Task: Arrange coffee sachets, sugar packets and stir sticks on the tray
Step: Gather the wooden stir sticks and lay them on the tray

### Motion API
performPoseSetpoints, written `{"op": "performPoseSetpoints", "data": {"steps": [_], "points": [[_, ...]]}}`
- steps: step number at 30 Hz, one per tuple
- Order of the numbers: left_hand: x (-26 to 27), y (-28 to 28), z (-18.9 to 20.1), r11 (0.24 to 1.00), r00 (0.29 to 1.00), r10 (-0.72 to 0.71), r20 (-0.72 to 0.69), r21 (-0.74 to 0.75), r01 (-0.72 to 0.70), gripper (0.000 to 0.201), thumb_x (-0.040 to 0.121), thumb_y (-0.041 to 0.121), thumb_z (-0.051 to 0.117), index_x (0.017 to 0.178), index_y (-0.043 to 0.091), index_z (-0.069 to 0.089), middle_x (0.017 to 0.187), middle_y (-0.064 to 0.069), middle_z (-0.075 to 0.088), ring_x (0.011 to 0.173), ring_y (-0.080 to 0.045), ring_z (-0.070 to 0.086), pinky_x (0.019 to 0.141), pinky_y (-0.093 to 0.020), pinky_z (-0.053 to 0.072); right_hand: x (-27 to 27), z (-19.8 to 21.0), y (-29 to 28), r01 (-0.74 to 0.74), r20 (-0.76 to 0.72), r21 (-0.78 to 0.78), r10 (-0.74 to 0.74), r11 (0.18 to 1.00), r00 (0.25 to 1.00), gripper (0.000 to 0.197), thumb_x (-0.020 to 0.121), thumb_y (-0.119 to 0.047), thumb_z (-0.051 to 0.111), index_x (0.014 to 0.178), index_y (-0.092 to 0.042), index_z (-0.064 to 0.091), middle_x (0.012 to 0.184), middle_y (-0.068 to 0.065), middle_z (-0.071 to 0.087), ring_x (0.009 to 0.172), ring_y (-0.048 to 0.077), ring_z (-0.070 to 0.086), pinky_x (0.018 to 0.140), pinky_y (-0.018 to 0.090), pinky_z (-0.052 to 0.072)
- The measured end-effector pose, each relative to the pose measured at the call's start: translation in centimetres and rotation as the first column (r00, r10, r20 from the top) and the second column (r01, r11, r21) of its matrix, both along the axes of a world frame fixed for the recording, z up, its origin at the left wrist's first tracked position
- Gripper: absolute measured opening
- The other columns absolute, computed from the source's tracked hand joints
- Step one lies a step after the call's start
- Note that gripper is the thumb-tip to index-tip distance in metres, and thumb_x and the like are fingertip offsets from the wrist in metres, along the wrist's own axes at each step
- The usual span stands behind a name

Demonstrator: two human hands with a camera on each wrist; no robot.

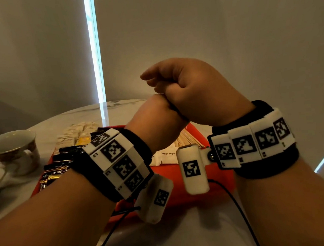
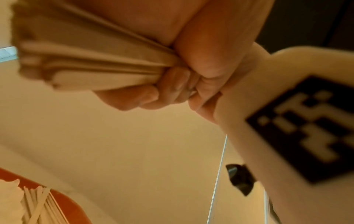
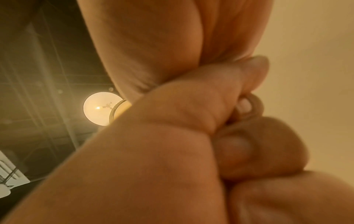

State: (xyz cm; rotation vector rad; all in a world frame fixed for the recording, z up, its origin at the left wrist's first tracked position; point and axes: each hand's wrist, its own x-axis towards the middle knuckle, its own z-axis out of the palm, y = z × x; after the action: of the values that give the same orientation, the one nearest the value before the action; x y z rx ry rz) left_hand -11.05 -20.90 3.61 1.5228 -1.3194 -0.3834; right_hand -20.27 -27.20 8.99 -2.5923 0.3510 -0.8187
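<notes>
Both my hands are raised together above the red tray point(image 1: 172, 172). My left hand point(image 1: 156, 113) grips a bundle of wooden stir sticks point(image 2: 86, 60), which the head view hides. My right hand point(image 1: 183, 85) sits curled over the left, its fingers point(image 3: 237, 145) closed at the bundle's end point(image 3: 233, 30). A small ring-like band point(image 3: 254, 106) sits at one fingertip. On the tray lie more stir sticks point(image 1: 190, 138), white brown sugar packets point(image 1: 166, 155) and a row of black coffee sachets point(image 1: 63, 165).
A patterned teacup point(image 1: 12, 149) stands on the marble table point(image 1: 68, 119) left of the tray. Pale and yellow packets point(image 1: 75, 130) lie at the tray's far left. Black cables point(image 1: 241, 210) run from both wrists. A wall rises behind the table.
</notes>
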Motion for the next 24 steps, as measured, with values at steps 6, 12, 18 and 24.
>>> {"op": "performPoseSetpoints", "data": {"steps": [6,12,18,24], "points": [[-0.2,0.2,0.4,0.998,0.999,0.051,-0.01,-0.041,-0.052,0.036,0.094,0.004,0.06,0.072,0.032,0.052,0.064,0.01,0.056,0.059,-0.005,0.054,0.062,-0.026,0.051,-0.3,0.4,-0.4,-0.007,-0.02,-0.082,0.006,0.997,1.0,0.04,0.106,-0.037,0.043,0.143,-0.025,0.053,0.134,-0.007,0.061,0.099,-0.001,0.054,0.086,0.026,0.046],[-0.2,0.8,1.9,0.985,0.977,0.023,-0.21,-0.165,-0.058,0.021,0.1,0.021,0.057,0.079,0.02,0.053,0.056,0.008,0.051,0.049,-0.008,0.049,0.048,-0.022,0.047,0.3,-0.1,-0.7,-0.075,0.312,0.256,-0.009,0.964,0.95,0.059,0.099,-0.06,0.033,0.146,-0.024,0.041,0.135,-0.004,0.055,0.113,0.001,0.055,0.094,0.02,0.048],[3.2,1.1,3.0,0.805,0.688,-0.264,-0.676,-0.547,-0.229,0.028,0.099,0.026,0.059,0.075,0.019,0.048,0.053,0.005,0.04,0.048,-0.012,0.042,0.061,-0.033,0.046,3.8,-3.2,-1.5,-0.252,0.241,0.959,0.096,0.129,0.966,0.103,0.082,-0.084,0.039,0.147,-0.005,0.039,0.146,0.023,0.051,0.122,0.039,0.058,0.113,0.048,0.037],[2.5,0.9,2.7,0.723,0.772,-0.265,-0.577,-0.649,-0.237,0.027,0.097,0.023,0.06,0.073,0.017,0.051,0.054,0.003,0.044,0.05,-0.015,0.046,0.063,-0.036,0.047,3.9,-3.3,0.1,-0.396,0.438,0.889,0.172,-0.23,0.883,0.094,0.095,-0.075,0.026,0.14,0.004,0.049,0.134,0.019,0.055,0.133,0.031,0.048,0.117,0.048,0.034]]}}
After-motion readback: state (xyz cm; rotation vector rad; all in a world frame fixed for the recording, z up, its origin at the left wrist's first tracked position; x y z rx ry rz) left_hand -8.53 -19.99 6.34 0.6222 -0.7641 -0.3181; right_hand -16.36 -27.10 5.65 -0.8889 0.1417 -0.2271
